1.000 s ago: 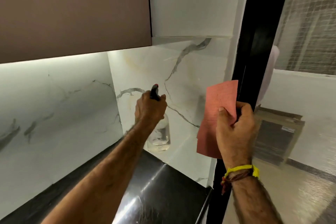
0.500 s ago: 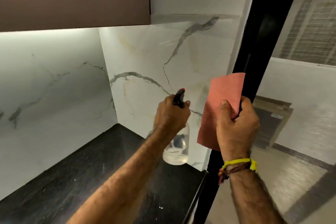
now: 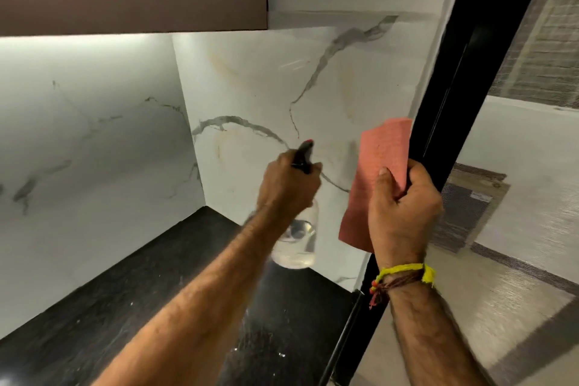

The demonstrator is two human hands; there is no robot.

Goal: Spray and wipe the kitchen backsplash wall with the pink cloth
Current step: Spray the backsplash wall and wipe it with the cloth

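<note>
Left grip [image 3: 286,188] holds spray bottle [image 3: 296,236] part-filled with clear liquid.

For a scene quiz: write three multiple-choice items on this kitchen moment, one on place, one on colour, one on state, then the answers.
1. Where is the spray bottle?
A. Standing on the counter
B. Held up in the left hand, near the wall
C. Tucked under an arm

2. What colour is the cloth?
A. Pink
B. Blue
C. White

3. How is the cloth held?
A. Pressed flat to the wall
B. Gripped in the right hand, hanging free
C. Lying on the counter

Answers:
1 B, the left hand grips its neck above the counter.
2 A, it shows pink against the wall.
3 B, the right hand pinches it.
</note>
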